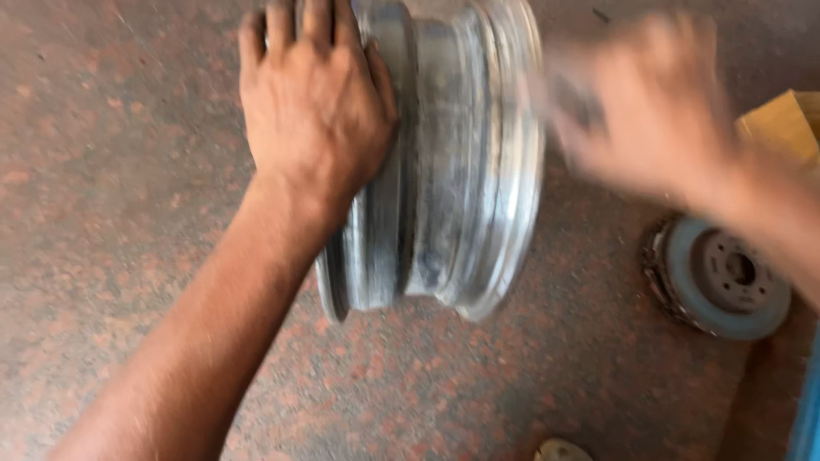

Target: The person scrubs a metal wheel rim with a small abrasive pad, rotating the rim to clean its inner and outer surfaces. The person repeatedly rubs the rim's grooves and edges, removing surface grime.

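A worn silver metal wheel rim [453, 171] stands on its edge on the reddish speckled floor. My left hand [312, 102] lies flat over the rim's left flange, fingers curled over its top, holding it upright. My right hand [649, 102] is blurred with motion at the rim's right side. Something dark shows inside its fingers, but the blur hides what it is.
A round grey metal disc with a bolt-hole centre [722, 277] lies on the floor at the right. A piece of tan cardboard [781, 128] sits behind my right forearm. A blue edge [807, 418] shows at the bottom right corner. The reddish stone floor [128, 171] stretches to the left.
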